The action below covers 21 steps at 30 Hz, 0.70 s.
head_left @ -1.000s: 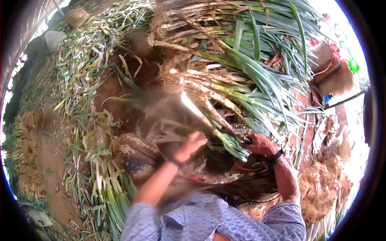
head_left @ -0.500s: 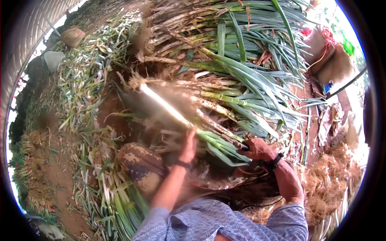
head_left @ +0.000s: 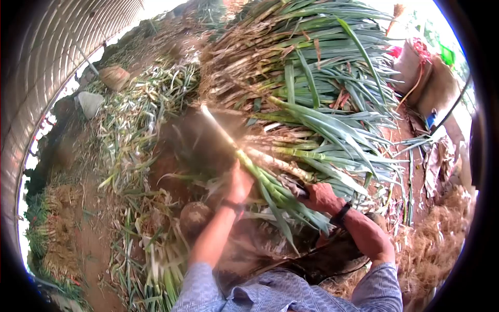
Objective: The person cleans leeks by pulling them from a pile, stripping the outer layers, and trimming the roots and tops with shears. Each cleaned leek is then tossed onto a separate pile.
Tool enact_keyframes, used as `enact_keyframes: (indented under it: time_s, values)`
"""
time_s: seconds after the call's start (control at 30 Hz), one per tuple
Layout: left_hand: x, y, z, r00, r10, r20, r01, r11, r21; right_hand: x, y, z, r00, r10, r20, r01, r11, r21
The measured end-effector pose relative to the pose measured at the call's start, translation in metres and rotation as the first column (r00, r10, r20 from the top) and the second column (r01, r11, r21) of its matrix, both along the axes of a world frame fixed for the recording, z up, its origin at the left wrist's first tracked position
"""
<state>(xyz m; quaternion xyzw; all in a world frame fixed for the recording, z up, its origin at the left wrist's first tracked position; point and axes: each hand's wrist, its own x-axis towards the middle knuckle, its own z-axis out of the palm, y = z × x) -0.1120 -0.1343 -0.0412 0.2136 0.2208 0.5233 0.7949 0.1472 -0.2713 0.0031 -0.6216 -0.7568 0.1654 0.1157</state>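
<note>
A long green onion (head_left: 220,128) slants across the middle, its white end pointing up and left and its green leaves (head_left: 283,200) spreading down toward my right hand. My left hand (head_left: 240,182) is closed around the stalk where white turns to green. My right hand (head_left: 321,198), with a dark wristband, is wrapped round a dark tool (head_left: 300,193) beside the leaves; most of the tool is hidden by the fingers. Brownish blur surrounds the white stalk. Just beyond both hands lies a big heap of unpeeled green onions (head_left: 291,125), roots to the left.
Peeled skins and leaf scraps (head_left: 135,119) cover the ground at left. Bundled onions with bushy roots (head_left: 431,249) lie at right. Sacks (head_left: 434,86) stand at the upper right, and a curved ribbed wall (head_left: 57,57) rises at upper left.
My view has shifted a little. The onion's root end has swung up and right, and the stalk looks steeper. My right hand has come slightly lower and left along the leaves.
</note>
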Motion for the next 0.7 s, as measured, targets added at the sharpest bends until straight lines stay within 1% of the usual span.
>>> enact_keyframes:
  time_s: [0.03,0.07,0.13,0.17,0.27,0.3,0.4,0.43,0.53,0.57,0.6,0.67,0.7]
  values:
    - [0.003,0.006,-0.001,0.999,-0.032,0.034,0.033,0.999,-0.008,-0.002,0.003,0.005,1.0,-0.012,-0.027,0.012,1.0,0.016]
    - [0.002,0.009,-0.004,0.998,-0.055,0.0,0.055,0.998,-0.007,-0.001,0.003,0.013,0.999,0.011,-0.045,-0.012,1.0,-0.007]
    - [0.001,0.007,0.008,0.993,-0.092,-0.071,0.092,0.996,-0.01,-0.004,0.003,0.016,0.996,0.053,-0.074,-0.047,0.996,0.082]
    - [0.0,0.015,-0.003,0.991,-0.1,-0.091,0.099,0.995,-0.014,0.0,0.006,0.007,0.997,0.049,-0.054,-0.048,0.999,0.023]
    - [0.002,0.02,0.002,0.989,-0.041,-0.142,0.041,0.999,-0.008,0.004,0.01,-0.004,0.997,0.021,-0.08,-0.018,0.999,0.034]
    - [0.002,0.024,-0.004,0.984,-0.01,-0.176,0.013,1.0,0.018,0.001,0.007,0.003,0.988,-0.013,-0.156,0.024,0.997,0.07]
    - [0.0,0.023,-0.023,0.983,-0.062,-0.172,0.049,0.996,-0.077,0.001,0.003,0.013,0.989,-0.061,-0.134,0.065,0.997,0.028]
    - [0.001,0.021,-0.027,0.983,-0.048,-0.176,0.036,0.997,-0.07,0.006,0.004,0.0,0.999,0.021,-0.041,-0.019,0.999,0.046]
    - [0.001,0.016,-0.037,0.982,-0.025,-0.187,0.019,0.999,-0.035,0.007,0.003,-0.011,1.0,0.016,-0.021,-0.015,1.0,0.021]
    - [-0.002,0.017,-0.039,0.983,-0.02,-0.185,0.018,1.0,-0.013,0.004,0.003,-0.013,0.999,-0.038,-0.038,0.04,0.997,0.072]
    - [-0.002,0.015,-0.035,0.983,-0.013,-0.181,0.015,1.0,0.009,0.007,0.006,-0.009,0.996,-0.043,-0.08,0.042,0.999,-0.02]
    - [0.0,0.012,-0.026,0.975,0.017,-0.223,-0.033,0.997,-0.068,0.004,0.005,0.001,0.989,-0.02,-0.146,0.026,0.999,0.042]
    - [0.001,0.011,-0.022,0.97,0.033,-0.243,-0.059,0.993,-0.103,0.002,0.002,-0.002,0.995,-0.015,-0.104,0.02,0.999,0.046]
